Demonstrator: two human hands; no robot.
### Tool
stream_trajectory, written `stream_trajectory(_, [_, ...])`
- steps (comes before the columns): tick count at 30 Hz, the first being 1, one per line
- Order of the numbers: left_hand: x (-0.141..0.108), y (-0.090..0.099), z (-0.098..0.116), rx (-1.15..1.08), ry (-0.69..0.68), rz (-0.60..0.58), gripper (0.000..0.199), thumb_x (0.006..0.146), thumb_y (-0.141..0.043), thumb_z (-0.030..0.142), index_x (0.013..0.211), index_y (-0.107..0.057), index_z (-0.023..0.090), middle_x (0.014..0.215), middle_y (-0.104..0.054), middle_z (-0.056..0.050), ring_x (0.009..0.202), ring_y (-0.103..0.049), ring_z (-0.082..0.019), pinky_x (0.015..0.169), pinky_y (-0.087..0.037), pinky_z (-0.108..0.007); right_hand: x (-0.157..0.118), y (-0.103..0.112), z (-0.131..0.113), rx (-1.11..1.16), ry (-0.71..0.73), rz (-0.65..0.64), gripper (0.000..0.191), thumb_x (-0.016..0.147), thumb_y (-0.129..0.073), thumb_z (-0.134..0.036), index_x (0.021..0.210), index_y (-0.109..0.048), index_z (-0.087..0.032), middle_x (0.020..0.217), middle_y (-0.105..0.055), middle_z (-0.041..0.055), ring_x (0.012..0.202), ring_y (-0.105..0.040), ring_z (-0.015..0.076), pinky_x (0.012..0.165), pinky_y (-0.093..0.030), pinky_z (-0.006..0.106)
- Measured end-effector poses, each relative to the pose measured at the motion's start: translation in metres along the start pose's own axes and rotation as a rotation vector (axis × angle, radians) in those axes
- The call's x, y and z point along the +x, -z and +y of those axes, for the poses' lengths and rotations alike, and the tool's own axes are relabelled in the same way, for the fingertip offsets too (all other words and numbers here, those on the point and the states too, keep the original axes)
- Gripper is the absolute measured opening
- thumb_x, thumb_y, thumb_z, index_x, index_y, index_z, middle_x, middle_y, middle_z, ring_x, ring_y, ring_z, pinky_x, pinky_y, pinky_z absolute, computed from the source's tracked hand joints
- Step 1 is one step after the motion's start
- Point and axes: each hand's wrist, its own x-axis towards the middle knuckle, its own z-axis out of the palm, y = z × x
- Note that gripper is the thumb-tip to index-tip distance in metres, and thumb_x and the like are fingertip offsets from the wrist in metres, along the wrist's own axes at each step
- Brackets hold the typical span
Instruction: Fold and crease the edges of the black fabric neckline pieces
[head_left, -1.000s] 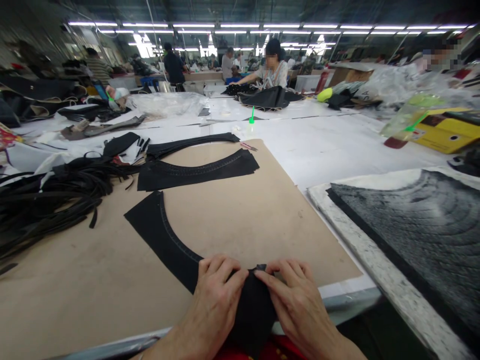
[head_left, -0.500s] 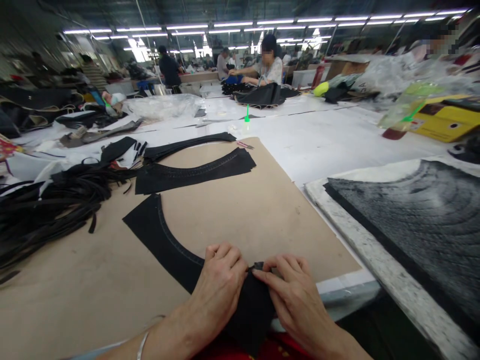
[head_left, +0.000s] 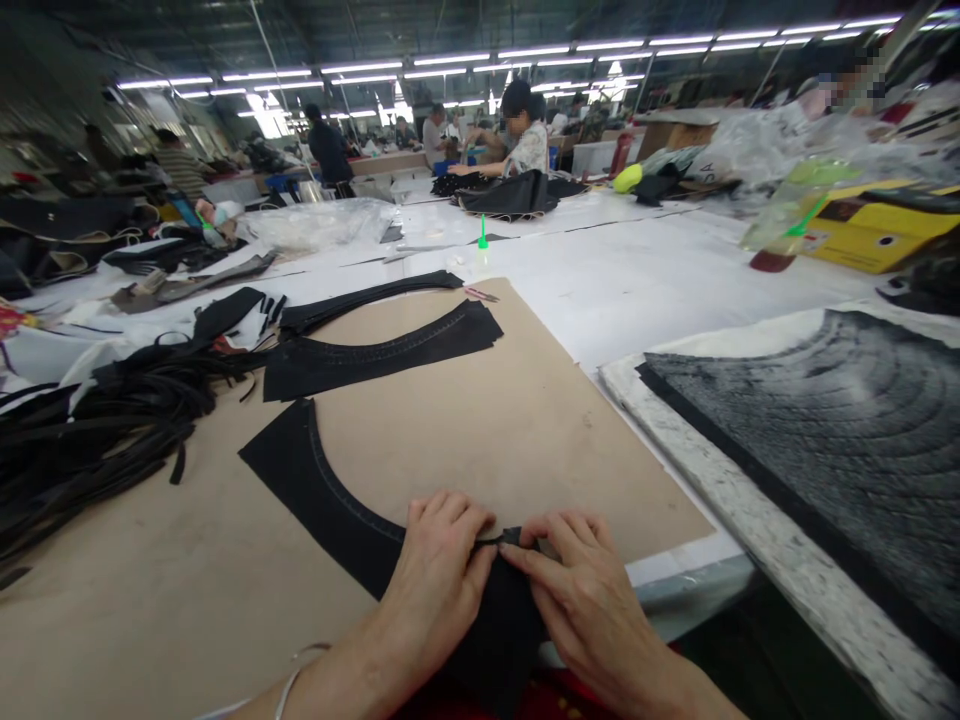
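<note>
A curved black material piece (head_left: 330,510) lies on the brown sheet, a stitch-like line running along its inner edge. Its near end hangs over the table's front edge, towards my lap. My left hand (head_left: 442,560) is closed on the inner edge near that end, fingers on top and thumb beside the edge. Just to its right, my right hand (head_left: 577,570) pinches the same edge between thumb and fingers, close to the tip. The fingers partly hide the edge where both hands meet.
More curved black pieces (head_left: 382,350) lie farther back, with small red-handled snips (head_left: 481,295) beside them. Black strips (head_left: 90,440) are heaped at left. A dark textured stack (head_left: 810,410) rests on a pale slab at right. A green-tipped bottle (head_left: 483,240) stands behind; a co-worker (head_left: 521,135) sits beyond.
My left thumb has slid a little along the edge, opening a small gap from the fingers. My right hand keeps its pinch. The view has shifted slightly.
</note>
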Motion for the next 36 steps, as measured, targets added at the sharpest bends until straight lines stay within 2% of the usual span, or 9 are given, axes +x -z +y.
stream_trajectory(5, [0.005, 0.000, 0.005, 0.046, 0.021, -0.050, 0.019, 0.082, -0.058, 0.005, 0.090, -0.062, 0.022, 0.091, -0.062, 0.000, 0.093, -0.053, -0.021, 0.082, -0.033, -0.037, 0.001, 0.000, 0.003, 0.049, -0.065, 0.006, 0.028, 0.087, -0.048, -0.009, 0.111, -0.055, -0.023, 0.109, -0.058, 0.0062, 0.100, -0.049, 0.0227, 0.087, -0.034, 0.040])
stream_trajectory(8, [0.009, 0.000, 0.008, 0.082, 0.021, -0.079, 0.020, 0.082, -0.056, 0.005, 0.090, -0.062, 0.022, 0.091, -0.063, -0.001, 0.092, -0.054, -0.022, 0.082, -0.033, -0.038, 0.009, 0.004, 0.006, 0.015, -0.119, -0.027, 0.037, 0.086, -0.056, -0.014, 0.121, -0.048, -0.022, 0.116, -0.057, 0.0071, 0.107, -0.048, 0.0246, 0.092, -0.032, 0.042])
stream_trajectory(10, [0.011, 0.001, 0.009, 0.105, 0.024, -0.103, 0.018, 0.082, -0.055, 0.006, 0.087, -0.063, 0.021, 0.089, -0.063, -0.001, 0.091, -0.054, -0.022, 0.082, -0.034, -0.038, 0.016, 0.008, 0.007, -0.035, -0.129, -0.102, 0.043, 0.083, -0.062, -0.015, 0.123, -0.049, -0.023, 0.116, -0.058, 0.0053, 0.107, -0.048, 0.0251, 0.091, -0.032, 0.042])
stream_trajectory(13, [0.014, 0.003, 0.011, 0.124, 0.028, -0.127, 0.018, 0.080, -0.054, 0.005, 0.083, -0.062, 0.021, 0.087, -0.063, -0.001, 0.089, -0.055, -0.022, 0.082, -0.035, -0.039, 0.027, 0.016, 0.007, -0.095, -0.117, -0.236, 0.026, 0.081, -0.064, -0.017, 0.105, -0.058, -0.023, 0.105, -0.061, 0.0025, 0.099, -0.051, 0.0239, 0.086, -0.032, 0.041])
stream_trajectory(16, [0.016, 0.005, 0.011, 0.131, 0.026, -0.139, 0.019, 0.076, -0.053, 0.003, 0.079, -0.062, 0.020, 0.085, -0.063, -0.002, 0.087, -0.055, -0.022, 0.081, -0.038, -0.038, 0.034, 0.020, 0.008, -0.122, -0.112, -0.310, 0.010, 0.082, -0.064, -0.018, 0.090, -0.059, -0.022, 0.094, -0.062, 0.0005, 0.092, -0.053, 0.0214, 0.082, -0.032, 0.039])
stream_trajectory(20, [0.015, 0.006, 0.010, 0.080, 0.023, -0.153, 0.022, 0.074, -0.051, 0.000, 0.076, -0.063, 0.019, 0.082, -0.062, -0.003, 0.085, -0.056, -0.021, 0.077, -0.043, -0.033, 0.039, 0.022, 0.010, -0.115, -0.088, -0.366, 0.006, 0.082, -0.063, -0.017, 0.084, -0.060, -0.022, 0.089, -0.062, -0.0010, 0.090, -0.054, 0.0190, 0.080, -0.031, 0.037])
stream_trajectory(28, [0.008, 0.004, 0.008, -0.006, 0.043, -0.116, 0.032, 0.073, -0.050, -0.005, 0.081, -0.069, 0.020, 0.083, -0.062, -0.003, 0.085, -0.058, -0.020, 0.077, -0.046, -0.031, 0.036, 0.019, 0.016, -0.033, -0.050, -0.358, 0.013, 0.084, -0.059, -0.011, 0.088, -0.062, -0.024, 0.090, -0.062, -0.0027, 0.091, -0.054, 0.0173, 0.080, -0.031, 0.035])
stream_trajectory(36, [0.003, 0.004, 0.004, -0.063, -0.001, -0.088, 0.036, 0.078, -0.047, -0.006, 0.085, -0.070, 0.020, 0.085, -0.063, -0.003, 0.086, -0.058, -0.020, 0.077, -0.047, -0.032, 0.035, 0.020, 0.018, -0.006, -0.050, -0.345, 0.016, 0.083, -0.057, -0.008, 0.085, -0.060, -0.023, 0.088, -0.061, -0.0029, 0.089, -0.053, 0.0169, 0.080, -0.031, 0.035])
